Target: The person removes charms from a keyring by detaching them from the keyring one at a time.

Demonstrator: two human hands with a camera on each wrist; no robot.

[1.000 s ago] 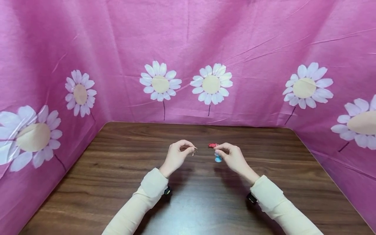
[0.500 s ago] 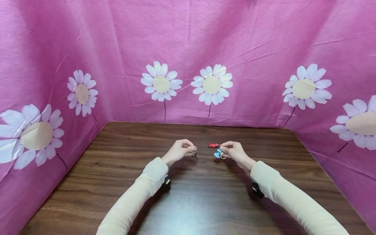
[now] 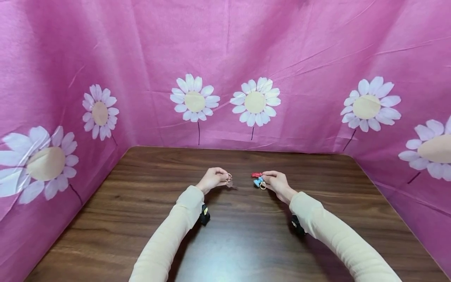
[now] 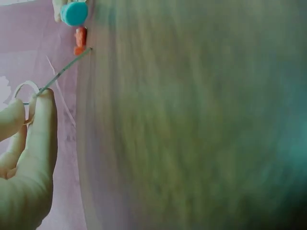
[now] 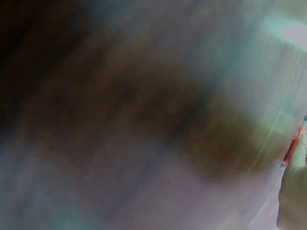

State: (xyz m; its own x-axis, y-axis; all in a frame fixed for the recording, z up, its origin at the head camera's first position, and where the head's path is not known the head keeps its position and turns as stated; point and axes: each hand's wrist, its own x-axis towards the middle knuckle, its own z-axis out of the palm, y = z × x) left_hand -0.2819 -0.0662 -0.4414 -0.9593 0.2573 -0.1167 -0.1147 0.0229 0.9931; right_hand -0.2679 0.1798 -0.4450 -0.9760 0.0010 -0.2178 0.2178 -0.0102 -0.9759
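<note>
Metal ring [image 3: 229,177]: one, left hand [image 3: 213,179]; two charms [image 3: 257,179], right hand [image 3: 276,182].

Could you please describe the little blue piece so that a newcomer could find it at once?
On the brown wooden table, look just past its middle, at the right hand. The blue piece sits at its fingertips, just below a red piece; it alone is blue.
</note>
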